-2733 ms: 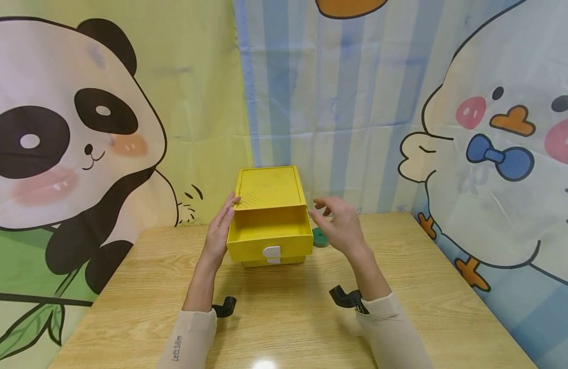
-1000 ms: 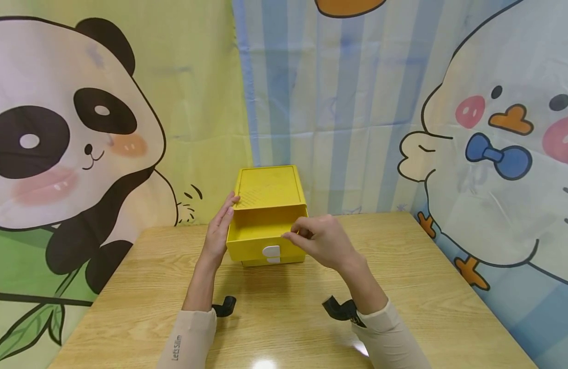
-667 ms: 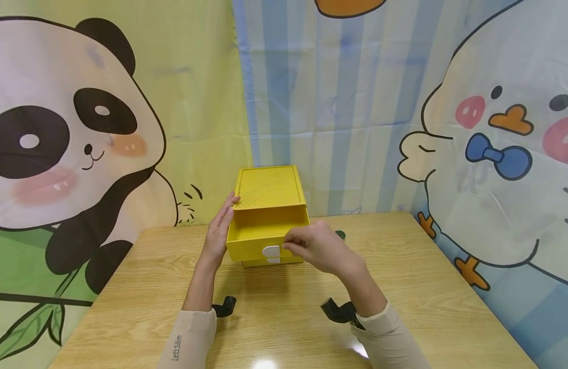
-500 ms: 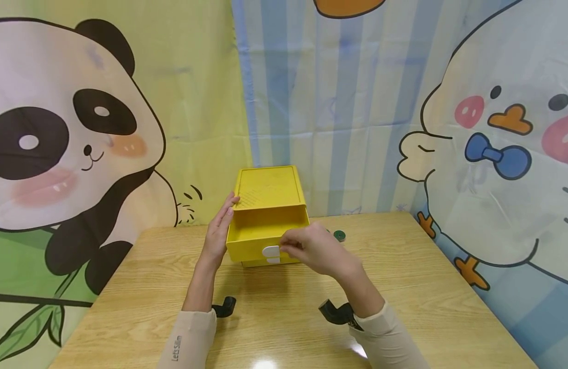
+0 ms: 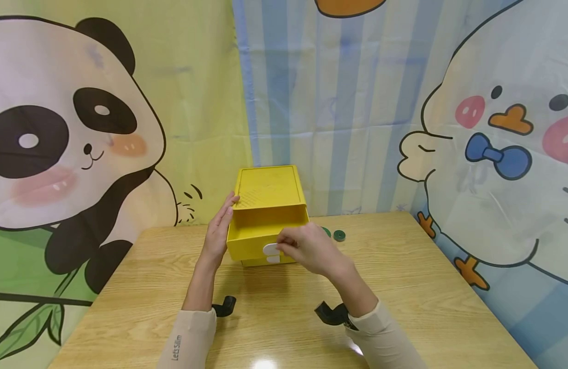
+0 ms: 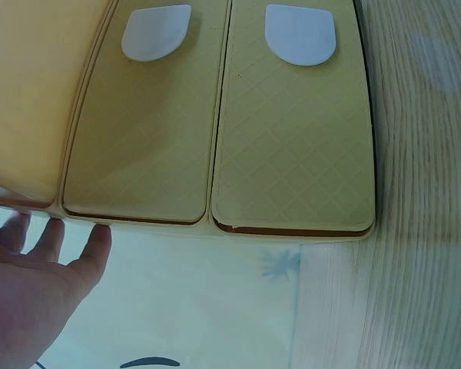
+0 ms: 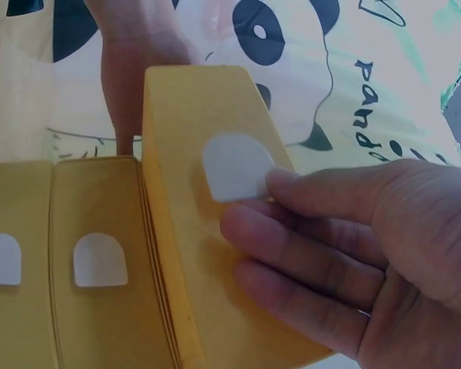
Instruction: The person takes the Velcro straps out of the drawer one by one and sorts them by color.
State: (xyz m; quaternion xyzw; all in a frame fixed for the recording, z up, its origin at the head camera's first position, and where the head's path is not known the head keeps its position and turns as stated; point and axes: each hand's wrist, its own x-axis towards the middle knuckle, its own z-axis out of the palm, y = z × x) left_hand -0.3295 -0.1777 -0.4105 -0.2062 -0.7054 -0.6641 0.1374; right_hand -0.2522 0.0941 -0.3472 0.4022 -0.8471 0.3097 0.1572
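A small yellow drawer chest stands toward the back of the table. Its top drawer is pulled out, and the part of its inside that shows is bare. My left hand rests along the chest's left side; in the left wrist view its fingertips touch the side near the edge. With thumb and index finger my right hand pinches the edge of the top drawer's white handle. Two lower drawers are closed, each with a white handle.
Two small green round things lie on the table just right of the chest, one partly behind my right hand. The wooden table reaches back to a cartoon curtain close behind the chest.
My right hand has come from beside the chest's right side, across the drawer front, leftward to the white handle. My left hand and the pulled-out drawer look the same.
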